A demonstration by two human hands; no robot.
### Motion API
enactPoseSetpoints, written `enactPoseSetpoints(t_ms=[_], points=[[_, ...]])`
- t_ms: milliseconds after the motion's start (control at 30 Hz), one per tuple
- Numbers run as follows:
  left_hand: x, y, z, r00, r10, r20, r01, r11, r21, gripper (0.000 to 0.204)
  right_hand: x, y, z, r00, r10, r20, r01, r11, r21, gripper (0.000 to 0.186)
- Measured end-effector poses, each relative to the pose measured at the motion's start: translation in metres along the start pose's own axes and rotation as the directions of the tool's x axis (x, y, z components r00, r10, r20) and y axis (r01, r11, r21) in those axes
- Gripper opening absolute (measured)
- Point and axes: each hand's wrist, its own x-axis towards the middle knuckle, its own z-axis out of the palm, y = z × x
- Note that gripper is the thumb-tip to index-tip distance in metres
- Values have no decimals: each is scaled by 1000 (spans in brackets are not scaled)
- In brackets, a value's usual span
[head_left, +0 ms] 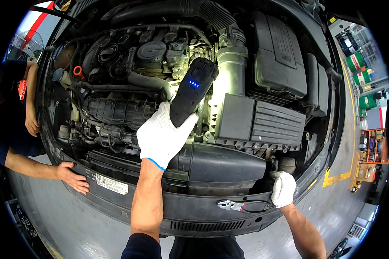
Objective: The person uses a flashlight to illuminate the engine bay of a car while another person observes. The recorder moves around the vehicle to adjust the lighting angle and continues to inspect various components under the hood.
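My left hand (163, 133), in a white knit glove with a blue cuff, is wrapped round a black hand-held work light (190, 93). A row of small blue lights glows on its body. It is raised over the engine (149, 52), and its beam falls on the parts beside the air intake pipe (232, 71). My right hand (284, 189), gloved too, is closed at the right front of the engine bay; what its fingers hold, if anything, is hidden. Slip-joint pliers (230, 205) lie on the front panel (194, 208), handles pointing towards my right hand.
At the left a co-worker's hand (73, 177) rests on the front panel beside a white label (112, 184); their other hand (32, 125) is at the bay's left edge. A black battery cover (276, 56) and air filter box (257, 121) fill the right side. Green drums (367, 102) stand beyond.
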Motion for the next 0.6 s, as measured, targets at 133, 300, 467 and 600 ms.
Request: enactPoseSetpoints(t_ms=[133, 300, 467, 600], points=[[-1, 1, 0, 1000, 1, 5, -1, 1000, -10, 51, 0, 0, 0, 1000, -1, 10, 1, 1000, -6, 23], [-1, 2, -1, 1000, -12, 8, 12, 1000, -10, 51, 0, 0, -1, 1000, -1, 16, 1, 1000, -5, 23], [-1, 0, 0, 1000, 8, 1, -8, 1000, 2, 51, -1, 2, 0, 1000, -3, 11, 3, 1000, -8, 23], [0, 1, 0, 1000, 6, 3, -6, 1000, 2, 52, -1, 2, 0, 1000, 3, 12, -3, 1000, -8, 23]])
